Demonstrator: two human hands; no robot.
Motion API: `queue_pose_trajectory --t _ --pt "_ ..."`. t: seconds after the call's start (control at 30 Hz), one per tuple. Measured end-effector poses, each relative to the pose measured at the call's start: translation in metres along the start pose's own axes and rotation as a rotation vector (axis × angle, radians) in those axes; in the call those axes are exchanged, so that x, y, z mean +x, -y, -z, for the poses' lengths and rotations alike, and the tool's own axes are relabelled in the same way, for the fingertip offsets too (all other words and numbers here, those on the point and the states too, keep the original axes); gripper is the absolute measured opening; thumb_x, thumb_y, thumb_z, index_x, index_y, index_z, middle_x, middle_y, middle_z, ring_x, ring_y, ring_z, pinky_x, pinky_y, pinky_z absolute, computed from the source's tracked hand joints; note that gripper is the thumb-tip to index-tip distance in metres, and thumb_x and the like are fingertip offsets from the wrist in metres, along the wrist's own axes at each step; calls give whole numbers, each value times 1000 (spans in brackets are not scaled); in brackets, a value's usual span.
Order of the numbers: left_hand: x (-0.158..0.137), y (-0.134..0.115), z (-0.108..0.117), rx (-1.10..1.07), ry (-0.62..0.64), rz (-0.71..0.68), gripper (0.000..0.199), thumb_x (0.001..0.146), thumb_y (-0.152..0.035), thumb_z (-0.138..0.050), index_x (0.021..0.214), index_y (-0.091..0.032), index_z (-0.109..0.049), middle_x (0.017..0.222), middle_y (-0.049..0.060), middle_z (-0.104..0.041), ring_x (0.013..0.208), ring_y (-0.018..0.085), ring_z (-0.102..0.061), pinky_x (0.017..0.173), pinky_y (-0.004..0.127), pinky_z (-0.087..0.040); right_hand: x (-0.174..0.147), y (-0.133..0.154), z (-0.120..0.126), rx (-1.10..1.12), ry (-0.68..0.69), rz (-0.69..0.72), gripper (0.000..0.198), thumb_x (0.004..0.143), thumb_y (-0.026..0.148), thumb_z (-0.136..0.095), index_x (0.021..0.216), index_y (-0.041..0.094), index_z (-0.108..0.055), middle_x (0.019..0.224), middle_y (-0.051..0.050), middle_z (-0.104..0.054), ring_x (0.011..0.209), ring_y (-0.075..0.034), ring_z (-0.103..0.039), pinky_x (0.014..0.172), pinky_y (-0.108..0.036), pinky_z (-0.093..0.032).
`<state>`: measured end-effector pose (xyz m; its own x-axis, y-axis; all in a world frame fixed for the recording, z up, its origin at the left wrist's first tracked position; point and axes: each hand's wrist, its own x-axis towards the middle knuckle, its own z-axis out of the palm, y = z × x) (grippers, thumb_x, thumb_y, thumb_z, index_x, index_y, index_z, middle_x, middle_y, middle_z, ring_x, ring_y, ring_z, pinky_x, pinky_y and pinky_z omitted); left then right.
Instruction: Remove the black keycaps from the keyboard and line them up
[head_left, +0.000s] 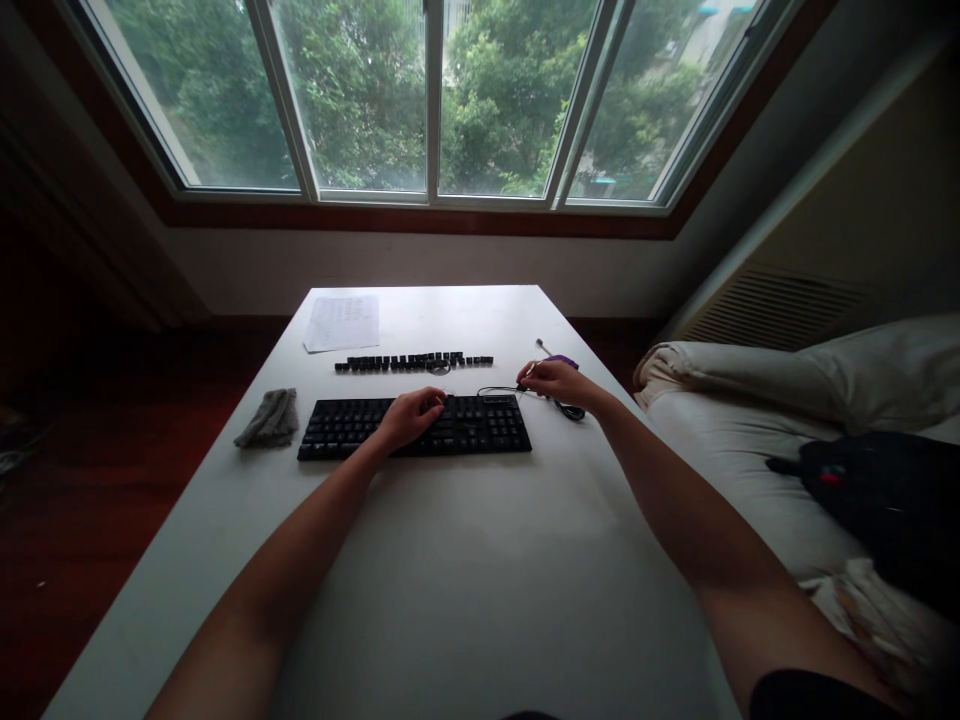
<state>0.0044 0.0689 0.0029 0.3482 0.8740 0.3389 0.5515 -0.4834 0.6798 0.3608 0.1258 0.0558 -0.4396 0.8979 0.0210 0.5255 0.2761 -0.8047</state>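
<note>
A black keyboard point(480, 425) lies across the white table. My left hand point(411, 415) rests over its middle, fingers curled together near the top rows; what they hold, if anything, is too small to make out. Just beyond the keyboard's right corner is my right hand point(553, 380), its fingers pinched close to the tabletop. A small dark bit shows at those fingertips, and I cannot tell what it is. Beside that hand lie a coiled black cable point(571, 411) and a purple item point(562, 360), partly hidden. Behind the keyboard runs a row of loose black keycaps point(397, 362).
A grey cloth point(270, 418) lies left of the keyboard. A printed paper sheet point(343, 322) is at the table's far left corner. Past the right table edge stands a bed point(720, 400) with a dark bag point(885, 500) on it. A window point(431, 100) is ahead.
</note>
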Motion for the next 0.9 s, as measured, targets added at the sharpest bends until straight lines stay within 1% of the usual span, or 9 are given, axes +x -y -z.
queue_pose_trajectory --t 0.13,0.23,0.4,0.5,0.6,0.73,0.8,0.9 --pt "0 2 -1 -6 -8 -3 25 88 -34 -60 110 -25 -68 90 0 -73 63 12 -56 67 25 -46 2 2 -2 -85 -41 30 43 78 55 -64 96 16 -71 71 -2 -64 62 -13 -55 60 -26 -43" --pt "0 1 0 0 -4 -6 25 88 -33 -60 110 -25 -68 91 0 -72 63 12 -56 67 25 -45 7 0 0 -104 -45 10 43 78 55 -65 95 16 -71 73 -3 -65 62 -13 -55 59 -26 -43" --pt "-1 -2 2 -1 -3 -9 25 88 -32 -60 110 -25 -69 91 1 -72 64 12 -57 68 26 -46 18 -7 5 -59 19 -41 46 77 56 -66 97 15 -70 78 -5 -66 67 -15 -57 61 -27 -45" --pt "-2 -2 1 -1 1 -13 25 88 -32 -60 110 -25 -69 91 1 -72 65 12 -57 68 26 -46 23 -8 6 -49 63 -58 47 76 57 -67 97 14 -69 75 -4 -65 65 -14 -57 61 -27 -45" --pt "-2 -2 1 10 12 -18 24 88 -32 -59 110 -24 -68 92 1 -72 64 12 -56 67 26 -45 24 -4 7 -92 104 -42 46 77 56 -66 97 15 -70 73 -3 -64 64 -14 -56 60 -27 -44" --pt "-2 -2 1 23 9 -22 24 88 -31 -59 109 -24 -68 92 0 -72 65 12 -57 68 25 -45 22 3 7 -175 83 -15 43 78 55 -67 95 16 -71 70 -2 -63 62 -13 -55 60 -26 -41" --pt "-2 -3 1 29 14 -22 23 88 -31 -59 109 -24 -68 92 0 -73 66 12 -57 69 25 -45 20 5 7 -169 75 -15 43 77 55 -68 94 16 -71 69 -2 -63 61 -13 -55 59 -26 -41" --pt "-2 -4 2 38 23 -19 23 89 -31 -59 109 -24 -68 92 0 -73 66 12 -57 69 25 -46 20 2 7 -122 106 -16 44 78 56 -67 95 16 -71 69 -3 -63 61 -13 -55 59 -26 -41"
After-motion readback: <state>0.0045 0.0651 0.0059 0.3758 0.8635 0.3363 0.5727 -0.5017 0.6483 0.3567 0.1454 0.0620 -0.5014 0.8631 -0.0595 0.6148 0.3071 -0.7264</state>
